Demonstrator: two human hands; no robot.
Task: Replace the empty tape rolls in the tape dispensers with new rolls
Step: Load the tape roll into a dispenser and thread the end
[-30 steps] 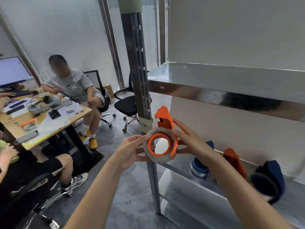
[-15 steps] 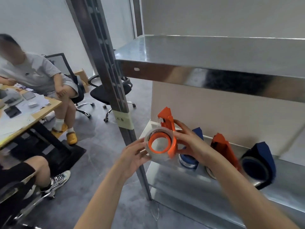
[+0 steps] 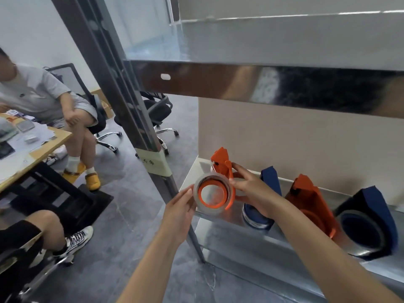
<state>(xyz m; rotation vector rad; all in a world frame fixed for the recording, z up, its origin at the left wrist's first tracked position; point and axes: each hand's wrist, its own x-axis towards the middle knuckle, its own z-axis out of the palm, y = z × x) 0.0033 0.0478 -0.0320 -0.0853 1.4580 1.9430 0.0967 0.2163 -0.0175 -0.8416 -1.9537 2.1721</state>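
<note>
Both hands hold an orange tape dispenser with a clear tape roll on its orange hub, just above the left end of the metal shelf. My left hand grips the roll's left rim. My right hand holds the dispenser's right side. Behind my right hand stands a blue dispenser, partly hidden. Further right on the shelf are another orange dispenser and a dark blue dispenser, both with rolls.
A grey rack post rises just left of the dispenser. An upper metal shelf hangs overhead. At the left, seated people, office chairs and a wooden desk with papers stand on the grey floor.
The view has swung right and down toward the shelf. The held orange dispenser has come closer to the shelf's left end, both hands keeping their grip.
</note>
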